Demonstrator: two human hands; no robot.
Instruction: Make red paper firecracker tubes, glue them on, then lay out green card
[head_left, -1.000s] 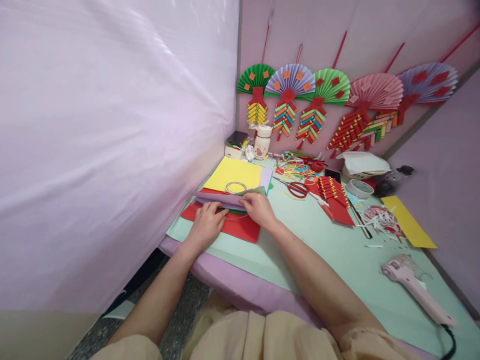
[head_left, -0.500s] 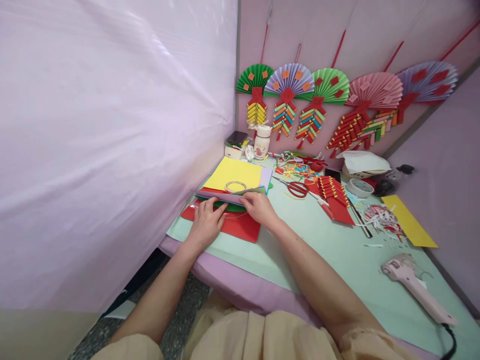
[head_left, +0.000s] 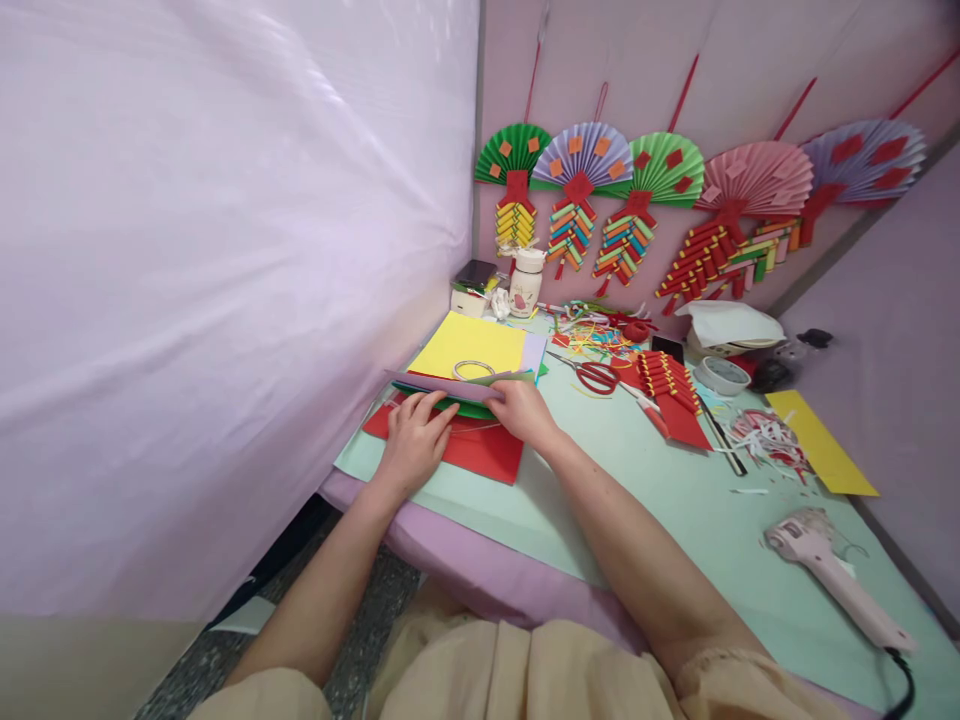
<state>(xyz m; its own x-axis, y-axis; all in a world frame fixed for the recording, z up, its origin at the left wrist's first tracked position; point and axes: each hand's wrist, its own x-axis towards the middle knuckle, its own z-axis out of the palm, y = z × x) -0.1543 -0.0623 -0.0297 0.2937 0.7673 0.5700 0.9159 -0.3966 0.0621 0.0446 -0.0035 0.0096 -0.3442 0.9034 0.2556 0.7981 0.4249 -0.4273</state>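
A stack of coloured paper sheets (head_left: pixel 472 345) lies at the table's far left, yellow on top, with a tape ring (head_left: pixel 474 370) resting on it. My right hand (head_left: pixel 525 412) pinches the near edge of the upper sheets and lifts them. My left hand (head_left: pixel 412 437) reaches under the raised edge, fingers on the green sheet (head_left: pixel 466 409) and the red sheet (head_left: pixel 480 450) at the bottom. The left fingertips are partly hidden by the lifted purple sheet.
Red scissors (head_left: pixel 592 375), a red paper firecracker piece (head_left: pixel 667 385), paper scraps (head_left: pixel 765 435), a yellow strip (head_left: pixel 821 428) and a pink glue gun (head_left: pixel 832 575) lie to the right on the green mat (head_left: pixel 675 510). Paper fans (head_left: pixel 664 170) hang on the back wall. A white curtain (head_left: pixel 225 280) stands left.
My right hand has raised the upper sheets' edge a little higher. My left hand has slid forward under them, from the red sheet onto the green one.
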